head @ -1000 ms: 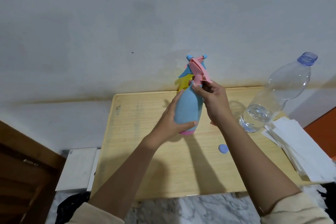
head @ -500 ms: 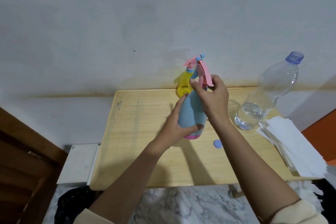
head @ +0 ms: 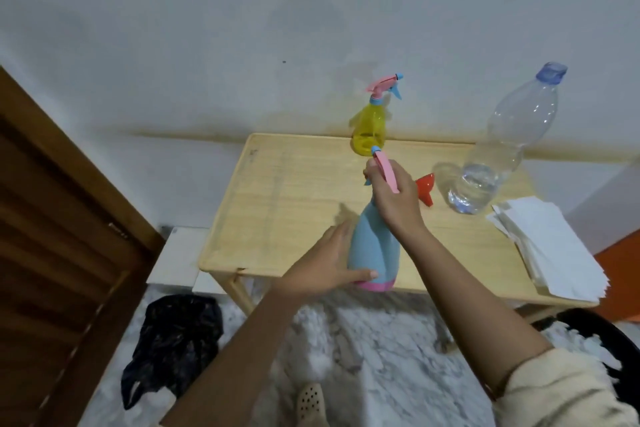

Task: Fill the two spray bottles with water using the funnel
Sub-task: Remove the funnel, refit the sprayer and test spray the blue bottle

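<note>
Your left hand (head: 325, 267) grasps the lower body of the blue spray bottle (head: 372, 246), thumb across its front just above the pink base. That base is at the near edge of the table (head: 294, 201); I cannot tell whether it rests there or is held clear. Change noted: the blue spray bottle is now drawn toward you and no longer overlaps the yellow spray bottle (head: 370, 128), which stands well beyond it, head still fitted. At the top of the blue spray bottle your right hand (head: 394, 198) is clenched round the pink spray head (head: 386, 172), which sits tilted at the neck. My assessment is that you are unscrewing it, so filling has not begun. The red funnel (head: 425, 189) lies just right of the blue spray bottle's neck, within easy reach of your right hand. The water bottle (head: 502, 149) stands further right.
</note>
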`<state>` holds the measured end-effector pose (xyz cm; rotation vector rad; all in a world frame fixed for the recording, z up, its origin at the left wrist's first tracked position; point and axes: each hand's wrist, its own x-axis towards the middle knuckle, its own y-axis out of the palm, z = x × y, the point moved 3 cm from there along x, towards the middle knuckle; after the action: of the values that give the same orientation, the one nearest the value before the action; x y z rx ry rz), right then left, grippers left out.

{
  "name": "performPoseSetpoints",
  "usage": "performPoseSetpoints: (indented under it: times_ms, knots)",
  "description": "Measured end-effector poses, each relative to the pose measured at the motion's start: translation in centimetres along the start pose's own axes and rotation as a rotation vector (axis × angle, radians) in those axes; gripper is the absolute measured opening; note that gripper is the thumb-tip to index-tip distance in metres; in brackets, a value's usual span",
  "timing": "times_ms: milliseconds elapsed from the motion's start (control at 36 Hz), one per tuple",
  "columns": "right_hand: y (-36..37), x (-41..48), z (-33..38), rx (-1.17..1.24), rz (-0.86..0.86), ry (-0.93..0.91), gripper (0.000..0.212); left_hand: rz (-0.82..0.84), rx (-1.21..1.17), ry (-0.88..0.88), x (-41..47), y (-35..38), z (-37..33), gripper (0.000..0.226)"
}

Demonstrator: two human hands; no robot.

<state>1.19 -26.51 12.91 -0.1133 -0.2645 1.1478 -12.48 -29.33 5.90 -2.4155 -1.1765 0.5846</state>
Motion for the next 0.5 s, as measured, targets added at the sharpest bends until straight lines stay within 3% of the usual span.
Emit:
performPoseSetpoints:
  times_ms: [139, 278, 389, 444, 500]
  knots:
    - [1.0, -3.2, -3.3, -0.086, 0.096, 0.032, 0.032, 0.162, 0.277, -0.287, -3.4, 0.5, 4.4, 0.089]
    - [2.8, -5.4, -5.9, -0.181, 0.217, 0.058, 0.014, 0.205, 0.238, -0.482, -5.4, 0.9, 8.1, 0.051]
    - [4.6, -6.7, -7.0, -0.233, 0.352, 0.083, 0.018, 0.194, 0.277, -0.593, -6.1, 1.0, 11.2, 0.077]
    - [5.5, -7.1, -7.6, -0.226, 0.359, 0.119, 0.003, 0.199, 0.295, -0.618, -6.2, 0.8, 12.3, 0.073]
    - [6.3, -7.4, -8.2, -0.218, 0.350, 0.158, 0.011, 0.217, 0.310, -0.635, -6.3, 0.7, 13.3, 0.059]
